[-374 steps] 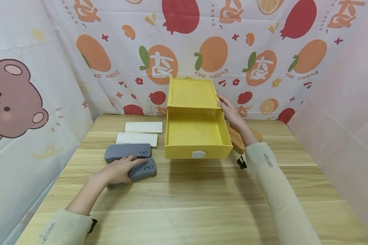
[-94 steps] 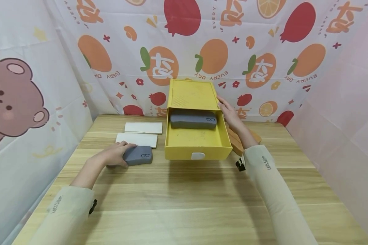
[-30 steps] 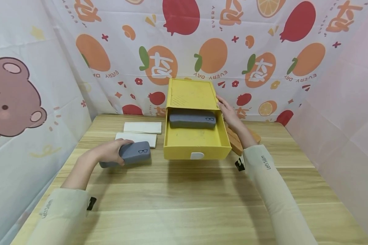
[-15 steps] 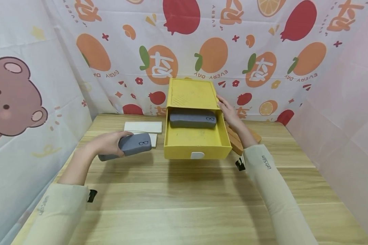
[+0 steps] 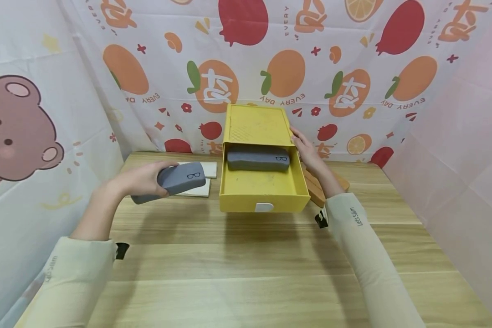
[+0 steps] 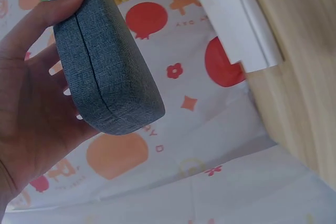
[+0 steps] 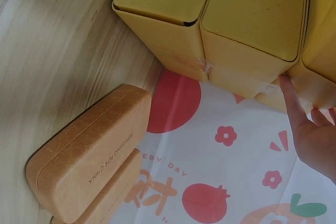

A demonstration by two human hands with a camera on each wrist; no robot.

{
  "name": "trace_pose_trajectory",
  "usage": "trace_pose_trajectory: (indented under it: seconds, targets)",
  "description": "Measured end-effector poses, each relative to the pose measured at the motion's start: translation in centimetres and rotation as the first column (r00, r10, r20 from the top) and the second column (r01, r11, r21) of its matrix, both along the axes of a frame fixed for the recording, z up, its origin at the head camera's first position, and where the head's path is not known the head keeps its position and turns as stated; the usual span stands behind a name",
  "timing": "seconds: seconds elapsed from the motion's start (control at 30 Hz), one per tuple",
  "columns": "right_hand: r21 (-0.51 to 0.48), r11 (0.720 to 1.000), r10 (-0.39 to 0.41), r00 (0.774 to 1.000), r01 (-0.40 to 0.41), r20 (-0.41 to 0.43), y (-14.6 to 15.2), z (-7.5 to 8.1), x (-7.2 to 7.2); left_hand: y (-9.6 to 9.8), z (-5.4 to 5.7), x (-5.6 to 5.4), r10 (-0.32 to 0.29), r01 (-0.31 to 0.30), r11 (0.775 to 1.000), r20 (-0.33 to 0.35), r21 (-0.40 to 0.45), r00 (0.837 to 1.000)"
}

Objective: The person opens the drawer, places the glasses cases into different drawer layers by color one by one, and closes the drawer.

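My left hand [image 5: 141,180] grips a grey-blue glasses case [image 5: 184,176] above the table, left of the yellow drawer box [image 5: 258,125]. In the left wrist view, the thumb lies across the seam of the fabric-covered case [image 6: 105,66], with the fingers behind it. Inside the pulled-out top drawer [image 5: 238,204], a matching grey case [image 5: 256,160] lies crosswise at the back; bare floor shows before it. My right hand [image 5: 309,152] touches the box's right side near the top; the right wrist view shows a nearly straight finger of the right hand [image 7: 315,140] against the yellow wall.
Two white cases [image 5: 198,191] lie on the table behind the left hand, partly covered. Right of the box are two orange-brown cases [image 5: 315,189], half hidden by the right arm. Lower drawers [image 7: 252,14] show shut beneath the open one. A printed curtain hangs behind.
The drawer was bare at first; a grey case appeared in it afterwards. The left hand has since taken the other grey case and lifted it off the table. The right hand stays put.
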State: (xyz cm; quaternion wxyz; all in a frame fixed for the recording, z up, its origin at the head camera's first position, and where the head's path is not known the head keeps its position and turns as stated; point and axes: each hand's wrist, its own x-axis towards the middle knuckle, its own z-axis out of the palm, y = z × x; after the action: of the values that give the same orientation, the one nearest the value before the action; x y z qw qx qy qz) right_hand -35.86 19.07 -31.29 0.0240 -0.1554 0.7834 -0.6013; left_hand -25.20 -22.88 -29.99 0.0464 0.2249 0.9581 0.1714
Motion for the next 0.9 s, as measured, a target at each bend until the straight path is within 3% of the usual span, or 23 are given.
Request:
trace_pose_trajectory:
  seconds: [0.23, 0.5, 0.63, 0.9]
  targets:
    - [-0.021, 0.999, 0.028, 0.999, -0.027, 0.034, -0.3, 1.2, 1.2, 0.4, 2.1, 0.0, 0.015, -0.018, 0.998, -0.055, -0.055, 0.998]
    - [0.020, 1.000, 0.020, 1.000, -0.020, 0.012, -0.8, 2.1, 2.4, 1.6, 4.8, 0.1, 0.039, -0.048, 0.994, -0.096, -0.093, 0.995]
    - [0.010, 1.000, 0.026, 1.000, -0.026, 0.013, -0.8, 2.0, 2.2, 2.1, 6.4, 0.6, 0.032, -0.042, 0.995, -0.122, -0.086, 0.992]
    - [0.012, 1.000, -0.004, 1.000, 0.004, -0.009, 0.0, 0.0, 0.0, 3.9, 8.4, 1.7, 0.014, -0.029, 0.994, -0.145, -0.108, 0.989]
